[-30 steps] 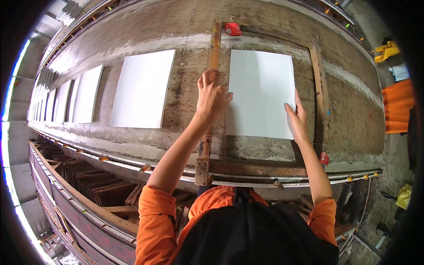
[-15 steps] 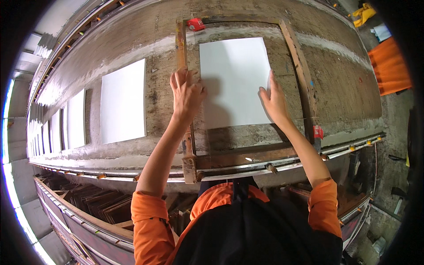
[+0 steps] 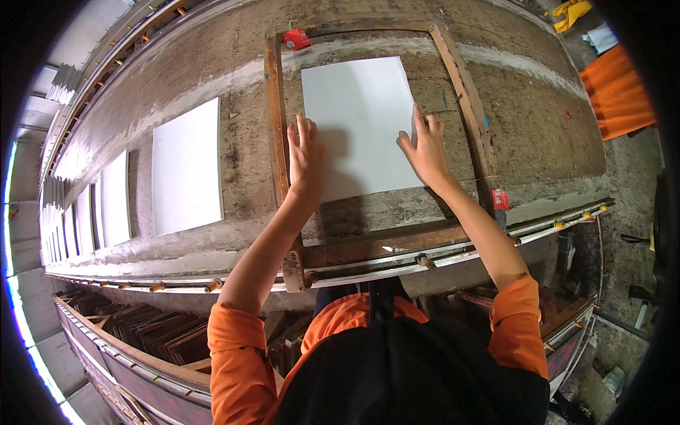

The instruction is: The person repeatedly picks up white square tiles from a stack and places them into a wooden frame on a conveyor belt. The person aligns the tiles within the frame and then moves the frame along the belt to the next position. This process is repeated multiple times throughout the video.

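A white rectangular sheet [image 3: 358,106] lies on the worn brown tabletop, within the outline of a wooden frame [image 3: 275,99]. At the sheet's left edge rests my left hand [image 3: 307,159], close to the frame's left bar, with its fingers extended upward and slightly blurred. My right hand [image 3: 428,150] is at the right edge of the sheet, fingers spread and thumb over the white surface. Neither hand grips anything that I can see. Both cast shadows near the sheet.
More white sheets [image 3: 188,166] lie in a row to the left. Red tags [image 3: 296,39] mark two frame corners. A metal rail with small pegs [image 3: 425,261] runs along the near table edge. Wooden frames [image 3: 166,329] are stacked below. Orange cloth [image 3: 618,92] hangs at the right.
My left hand has shifted from the frame's left bar to the sheet's left edge. My right hand's fingers have spread at the right edge. The whole view has moved slightly.
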Demonstrator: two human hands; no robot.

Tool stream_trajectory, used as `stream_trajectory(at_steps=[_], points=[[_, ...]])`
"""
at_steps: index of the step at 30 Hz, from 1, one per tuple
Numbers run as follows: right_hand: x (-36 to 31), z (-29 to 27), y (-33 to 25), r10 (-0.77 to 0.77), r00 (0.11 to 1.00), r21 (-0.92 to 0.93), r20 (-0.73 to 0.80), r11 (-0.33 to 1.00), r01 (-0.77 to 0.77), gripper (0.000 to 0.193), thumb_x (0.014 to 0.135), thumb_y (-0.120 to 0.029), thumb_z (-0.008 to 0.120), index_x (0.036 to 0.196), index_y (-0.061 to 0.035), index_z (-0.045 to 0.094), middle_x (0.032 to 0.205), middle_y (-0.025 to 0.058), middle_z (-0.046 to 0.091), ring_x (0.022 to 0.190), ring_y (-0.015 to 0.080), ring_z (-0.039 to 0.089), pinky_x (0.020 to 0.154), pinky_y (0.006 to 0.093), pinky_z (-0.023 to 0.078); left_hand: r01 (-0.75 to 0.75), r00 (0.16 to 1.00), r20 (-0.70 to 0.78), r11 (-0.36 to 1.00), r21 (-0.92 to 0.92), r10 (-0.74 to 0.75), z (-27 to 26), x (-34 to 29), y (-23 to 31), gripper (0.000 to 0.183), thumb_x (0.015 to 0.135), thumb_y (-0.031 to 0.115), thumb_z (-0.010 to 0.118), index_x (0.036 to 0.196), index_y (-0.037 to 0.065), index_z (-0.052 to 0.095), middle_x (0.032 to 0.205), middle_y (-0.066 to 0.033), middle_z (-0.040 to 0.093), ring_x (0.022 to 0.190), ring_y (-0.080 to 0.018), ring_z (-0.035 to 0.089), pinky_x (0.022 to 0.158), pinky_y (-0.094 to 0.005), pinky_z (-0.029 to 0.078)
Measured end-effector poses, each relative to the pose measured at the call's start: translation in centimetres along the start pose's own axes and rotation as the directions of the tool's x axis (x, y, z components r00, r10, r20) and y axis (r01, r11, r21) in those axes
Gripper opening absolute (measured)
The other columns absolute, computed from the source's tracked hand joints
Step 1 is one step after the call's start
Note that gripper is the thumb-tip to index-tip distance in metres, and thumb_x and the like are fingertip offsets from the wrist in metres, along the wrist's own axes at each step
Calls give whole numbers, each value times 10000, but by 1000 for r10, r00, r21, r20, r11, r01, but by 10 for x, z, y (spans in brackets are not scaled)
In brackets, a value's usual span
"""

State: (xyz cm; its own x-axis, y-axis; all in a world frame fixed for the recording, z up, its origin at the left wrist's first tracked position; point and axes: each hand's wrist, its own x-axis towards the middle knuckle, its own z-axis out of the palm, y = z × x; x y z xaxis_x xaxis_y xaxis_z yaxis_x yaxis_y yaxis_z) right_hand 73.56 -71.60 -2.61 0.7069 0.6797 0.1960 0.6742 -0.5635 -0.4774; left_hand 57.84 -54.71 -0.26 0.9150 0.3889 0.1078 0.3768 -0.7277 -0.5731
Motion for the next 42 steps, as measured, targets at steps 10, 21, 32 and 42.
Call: stream_trajectory(at_steps=[10, 21, 32, 42], points=[[-1, -2, -14, -232, 971, -282, -48, 936, 210, 569, 857, -227, 499, 1302, 81, 326, 1251, 286, 349, 1145, 389, 339, 934, 512, 317, -158, 965, -258, 893, -422, 48, 14, -3, 17, 550, 869, 200, 505, 1283, -103, 306, 1319, -273, 334, 1258, -387, 298, 1063, -449, 268], [-12, -2, -43, -456, 851, -138, 262, 855, 501, 597, 851, -160, 457, 1350, 75, 228, 1429, 221, 203, 1346, 337, 158, 1098, 435, 187, -55, 989, -127, 592, -804, -80, -5, 0, 26, 838, 781, 377, 600, 1346, -92, 195, 1391, -342, 120, 1301, -493, 110, 1036, -590, 146], [160, 46, -20, -438, 892, -234, 112, 861, 452, 549, 914, -264, 357, 1381, -10, 222, 1445, 133, 226, 1348, 239, 190, 1102, 430, 177, 101, 935, -117, 570, -816, -334, 49, 147, 17, 810, 802, 394, 512, 1323, -143, 203, 1381, -343, 182, 1309, -454, 150, 1065, -534, 104], [194, 60, -16, -75, 997, -301, 15, 951, 76, 549, 946, -328, 230, 1385, 0, 206, 1451, 154, 196, 1364, 259, 121, 1091, 462, 182, 189, 888, -137, 620, -761, -439, 68, 180, 9, 715, 851, 321, 467, 1309, -162, 206, 1402, -325, 150, 1335, -413, 111, 1068, -524, 108]])
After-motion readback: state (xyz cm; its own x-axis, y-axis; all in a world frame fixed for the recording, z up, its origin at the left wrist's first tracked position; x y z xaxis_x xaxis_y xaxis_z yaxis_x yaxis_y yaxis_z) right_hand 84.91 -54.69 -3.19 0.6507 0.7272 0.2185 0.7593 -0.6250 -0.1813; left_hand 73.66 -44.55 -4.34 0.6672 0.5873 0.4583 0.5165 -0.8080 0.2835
